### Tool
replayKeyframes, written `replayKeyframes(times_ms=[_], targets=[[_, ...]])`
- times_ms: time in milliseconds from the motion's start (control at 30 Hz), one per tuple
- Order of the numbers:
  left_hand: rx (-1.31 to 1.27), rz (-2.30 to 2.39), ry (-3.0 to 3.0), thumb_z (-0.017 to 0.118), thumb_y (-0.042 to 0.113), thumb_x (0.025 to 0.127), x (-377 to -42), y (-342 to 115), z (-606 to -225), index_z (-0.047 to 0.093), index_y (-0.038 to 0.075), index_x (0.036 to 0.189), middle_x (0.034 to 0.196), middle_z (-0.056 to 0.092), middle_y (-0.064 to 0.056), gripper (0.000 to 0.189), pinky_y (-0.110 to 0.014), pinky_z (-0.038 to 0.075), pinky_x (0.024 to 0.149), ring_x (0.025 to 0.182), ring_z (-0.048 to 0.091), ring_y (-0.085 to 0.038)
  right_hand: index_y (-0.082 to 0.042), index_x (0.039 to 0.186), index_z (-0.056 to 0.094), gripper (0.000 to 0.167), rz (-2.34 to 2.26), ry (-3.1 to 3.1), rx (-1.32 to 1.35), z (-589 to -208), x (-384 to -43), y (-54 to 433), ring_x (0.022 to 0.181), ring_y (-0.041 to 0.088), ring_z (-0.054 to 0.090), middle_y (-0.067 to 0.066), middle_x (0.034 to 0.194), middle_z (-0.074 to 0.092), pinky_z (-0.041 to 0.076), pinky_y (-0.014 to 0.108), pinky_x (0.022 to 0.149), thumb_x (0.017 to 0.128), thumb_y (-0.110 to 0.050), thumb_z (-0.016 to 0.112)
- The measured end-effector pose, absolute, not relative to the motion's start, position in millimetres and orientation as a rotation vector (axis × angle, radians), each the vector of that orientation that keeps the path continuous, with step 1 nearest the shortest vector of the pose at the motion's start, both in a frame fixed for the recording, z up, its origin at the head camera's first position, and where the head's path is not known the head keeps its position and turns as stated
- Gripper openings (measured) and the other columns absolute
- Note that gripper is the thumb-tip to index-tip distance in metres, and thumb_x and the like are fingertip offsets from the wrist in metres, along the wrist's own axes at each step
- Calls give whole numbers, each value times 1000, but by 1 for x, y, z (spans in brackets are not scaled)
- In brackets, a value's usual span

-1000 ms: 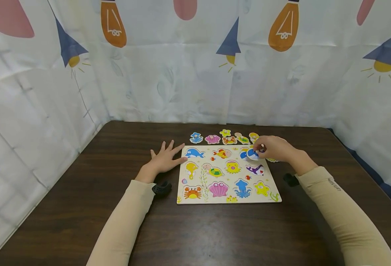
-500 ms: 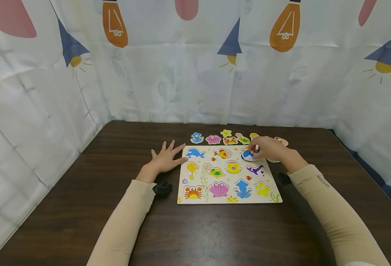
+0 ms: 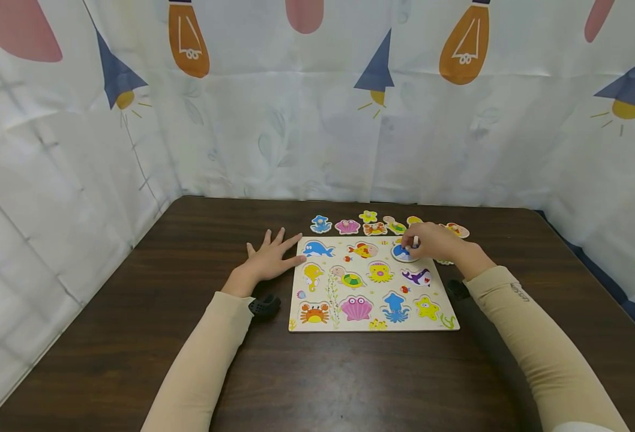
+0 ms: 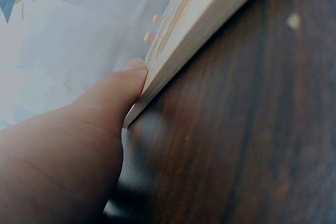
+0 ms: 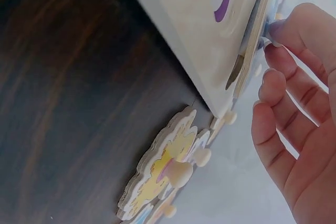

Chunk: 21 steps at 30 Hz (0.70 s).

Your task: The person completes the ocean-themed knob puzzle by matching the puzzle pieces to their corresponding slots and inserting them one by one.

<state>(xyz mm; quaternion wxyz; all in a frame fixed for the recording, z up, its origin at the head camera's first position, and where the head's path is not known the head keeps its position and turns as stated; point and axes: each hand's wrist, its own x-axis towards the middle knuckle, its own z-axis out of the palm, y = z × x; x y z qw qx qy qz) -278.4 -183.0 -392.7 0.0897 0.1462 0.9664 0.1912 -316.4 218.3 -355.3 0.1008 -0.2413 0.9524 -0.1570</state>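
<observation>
My right hand (image 3: 436, 243) pinches the knob of a blue and white puzzle piece (image 3: 402, 252) at the board's far right corner. In the right wrist view that piece (image 5: 254, 35) lies tilted over its recess, one edge raised, with thumb and fingertip together on its knob. The pale puzzle board (image 3: 363, 291) bears sea-animal pictures, among them a whale, a crab and a pink shell. My left hand (image 3: 267, 259) lies with spread fingers at the board's left side. Its thumb (image 4: 135, 66) presses on the board edge in the left wrist view.
Behind the board lie loose knobbed pieces: a blue squid (image 3: 320, 224), a pink shell (image 3: 347, 227), a yellow starfish (image 3: 368, 216), a crab (image 3: 374, 228) and a turtle (image 3: 394, 225). A yellow piece (image 5: 163, 166) lies beside the board's right corner. A patterned curtain (image 3: 317, 138) hangs behind the table.
My right hand has moved slightly left and lowered the blue piece from above the board onto its far right recess. The left hand stays in place.
</observation>
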Motion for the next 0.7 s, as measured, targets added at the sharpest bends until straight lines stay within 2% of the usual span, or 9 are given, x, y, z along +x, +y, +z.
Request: replayKeyframes(times_ms=[700], targets=[[437,557,2873,49,59,103,-279,-184,-394,22,25,166,170,3,-21,76,-82,-7,107,153,-7,-49,-7,107,75,14,-519,2765,-761,-358,-318,220,92,25,57,7,106,64,52,40,81,94,-5,71]])
